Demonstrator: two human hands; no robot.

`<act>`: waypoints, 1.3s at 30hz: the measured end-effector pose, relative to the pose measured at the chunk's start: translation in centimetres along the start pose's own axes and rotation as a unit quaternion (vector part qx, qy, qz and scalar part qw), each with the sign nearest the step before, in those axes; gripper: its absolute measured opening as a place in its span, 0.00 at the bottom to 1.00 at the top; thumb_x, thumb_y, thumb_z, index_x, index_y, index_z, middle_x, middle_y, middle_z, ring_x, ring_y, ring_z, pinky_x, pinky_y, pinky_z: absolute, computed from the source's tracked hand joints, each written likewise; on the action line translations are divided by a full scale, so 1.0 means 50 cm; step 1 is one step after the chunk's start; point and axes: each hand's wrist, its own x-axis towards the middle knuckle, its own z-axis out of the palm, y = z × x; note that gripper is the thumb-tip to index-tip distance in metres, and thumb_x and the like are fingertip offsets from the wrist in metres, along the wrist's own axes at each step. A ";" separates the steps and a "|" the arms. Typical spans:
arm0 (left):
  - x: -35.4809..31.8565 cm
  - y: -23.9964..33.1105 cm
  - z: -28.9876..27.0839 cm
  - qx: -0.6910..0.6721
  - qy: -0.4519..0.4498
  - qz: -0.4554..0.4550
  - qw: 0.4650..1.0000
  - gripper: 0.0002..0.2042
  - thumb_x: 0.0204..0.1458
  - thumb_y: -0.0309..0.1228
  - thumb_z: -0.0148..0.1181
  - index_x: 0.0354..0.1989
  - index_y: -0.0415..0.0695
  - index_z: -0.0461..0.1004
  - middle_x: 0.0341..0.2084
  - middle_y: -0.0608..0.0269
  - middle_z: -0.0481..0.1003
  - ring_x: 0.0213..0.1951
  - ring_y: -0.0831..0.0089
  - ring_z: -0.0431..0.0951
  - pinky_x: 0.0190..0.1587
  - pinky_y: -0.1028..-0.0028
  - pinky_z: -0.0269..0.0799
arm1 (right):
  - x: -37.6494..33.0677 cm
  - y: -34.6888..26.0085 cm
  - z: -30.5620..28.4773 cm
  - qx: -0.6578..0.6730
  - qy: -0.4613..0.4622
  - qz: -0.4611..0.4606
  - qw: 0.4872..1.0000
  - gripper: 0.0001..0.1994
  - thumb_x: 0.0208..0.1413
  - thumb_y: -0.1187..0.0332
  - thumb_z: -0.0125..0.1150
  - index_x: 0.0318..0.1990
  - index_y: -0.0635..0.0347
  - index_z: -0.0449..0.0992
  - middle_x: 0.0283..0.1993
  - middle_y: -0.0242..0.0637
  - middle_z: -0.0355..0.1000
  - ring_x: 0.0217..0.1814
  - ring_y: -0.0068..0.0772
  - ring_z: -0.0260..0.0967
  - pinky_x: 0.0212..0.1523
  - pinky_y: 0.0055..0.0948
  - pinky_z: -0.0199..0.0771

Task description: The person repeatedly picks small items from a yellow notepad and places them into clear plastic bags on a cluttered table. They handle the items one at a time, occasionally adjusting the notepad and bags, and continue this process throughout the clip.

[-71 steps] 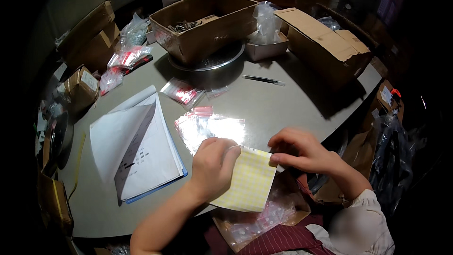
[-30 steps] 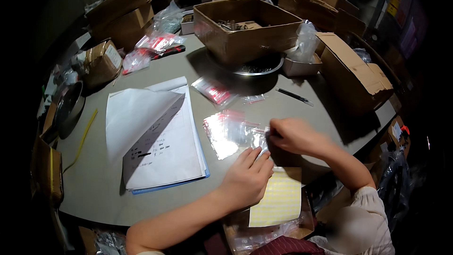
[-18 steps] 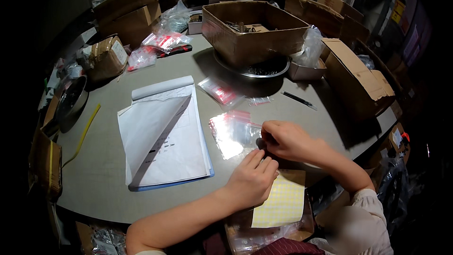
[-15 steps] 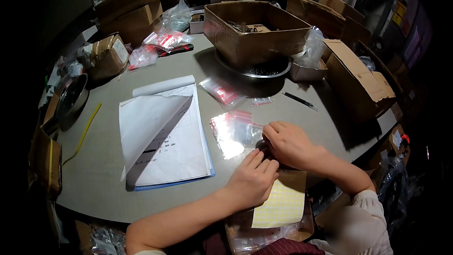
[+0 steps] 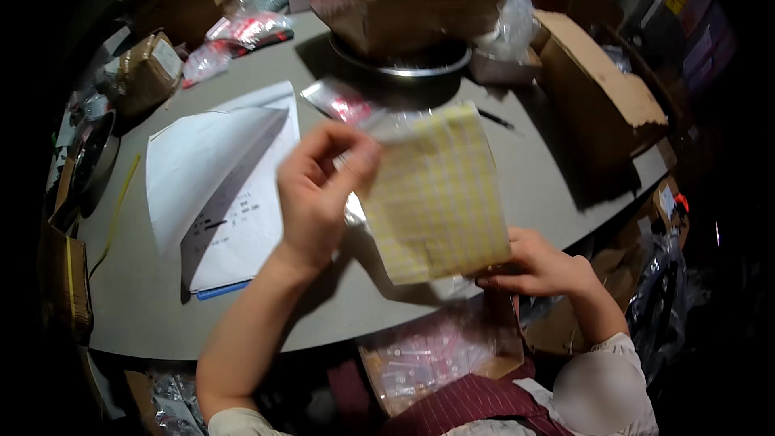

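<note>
Lifting of the yellow label sheet is noted: half a second ago it lay low at the near edge of the bench, under the wrists; it is now held up, tilted, between both hands above the bench. The left hand is closed in a pinching grip on the sheet's upper left edge, thumb against fingertips. The right hand is pressed together on the lower right corner. A clear plastic bag is seen just behind the sheet's top edge, near the left grip; whether it is held with the sheet cannot be told. Work has shifted from the bag to the sheet. Left of the left grip lies a stack of white papers. Beyond both grips stand a metal bowl and open cardboard boxes.
</note>
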 end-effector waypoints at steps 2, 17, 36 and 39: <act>0.000 0.003 0.002 -0.007 0.005 -0.022 1.000 0.06 0.62 0.27 0.66 0.41 0.37 0.78 0.35 0.68 0.79 0.36 0.83 0.76 0.42 0.80 0.72 | -0.023 -0.046 0.009 0.012 -0.043 0.015 0.999 0.13 0.61 0.68 0.68 0.52 0.60 0.81 0.50 0.42 0.76 0.53 0.44 0.74 0.52 0.36 0.75; -0.069 -0.030 0.064 0.188 -0.179 -0.035 0.965 0.08 0.58 0.30 0.69 0.40 0.39 0.82 0.27 0.57 0.83 0.26 0.75 0.82 0.31 0.74 0.75 | 0.048 -0.056 -0.024 0.006 0.186 0.035 0.982 0.16 0.53 0.76 0.62 0.51 0.64 0.78 0.48 0.47 0.77 0.50 0.47 0.78 0.51 0.38 0.77; -0.072 -0.036 0.055 0.301 -0.174 -0.013 0.938 0.08 0.60 0.32 0.66 0.40 0.40 0.81 0.29 0.47 0.83 0.31 0.50 0.85 0.36 0.60 0.79 | 0.098 -0.016 0.019 -0.239 0.238 -0.047 0.940 0.16 0.40 0.82 0.63 0.41 0.65 0.71 0.38 0.47 0.68 0.42 0.53 0.68 0.45 0.45 0.71; -0.068 -0.031 0.059 0.300 -0.163 -0.052 0.938 0.08 0.59 0.31 0.66 0.40 0.39 0.81 0.31 0.47 0.83 0.33 0.51 0.85 0.38 0.60 0.79 | 0.083 -0.020 0.023 -0.298 0.238 -0.082 0.921 0.14 0.43 0.82 0.64 0.40 0.64 0.74 0.38 0.44 0.70 0.41 0.51 0.70 0.45 0.43 0.73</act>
